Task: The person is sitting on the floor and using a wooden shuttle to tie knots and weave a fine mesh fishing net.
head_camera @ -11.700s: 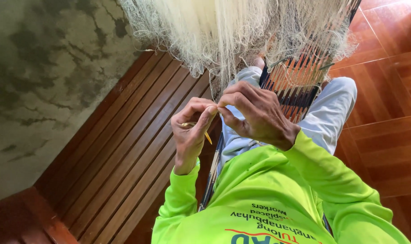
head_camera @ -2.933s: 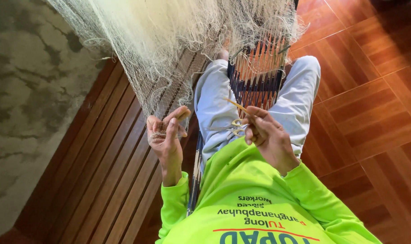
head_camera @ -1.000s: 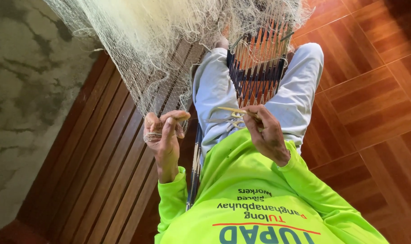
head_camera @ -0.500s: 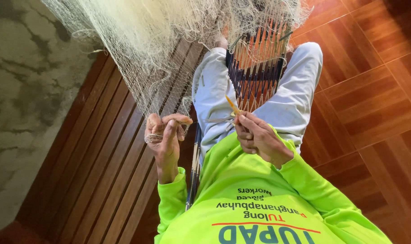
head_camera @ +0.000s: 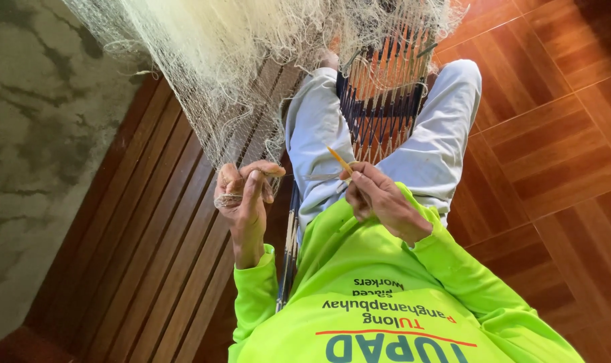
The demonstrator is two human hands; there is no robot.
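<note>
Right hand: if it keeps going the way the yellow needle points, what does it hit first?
Probably the pale fishing net hanging above; the right hand aims its yellow needle up-left toward it. Depth is unclear.

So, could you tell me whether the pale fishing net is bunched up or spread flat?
Bunched: the pale fishing net hangs in gathered folds, its lower edge pinched in the left hand.

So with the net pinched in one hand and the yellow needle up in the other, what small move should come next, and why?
Probably a short pull of the right hand away from the left, to draw the thread tight. The left hand pinches the edge of the net, the yellow needle points up in the right hand's grip, and the thin thread runs between the two hands, so a knot seems ready to be snugged.
</note>
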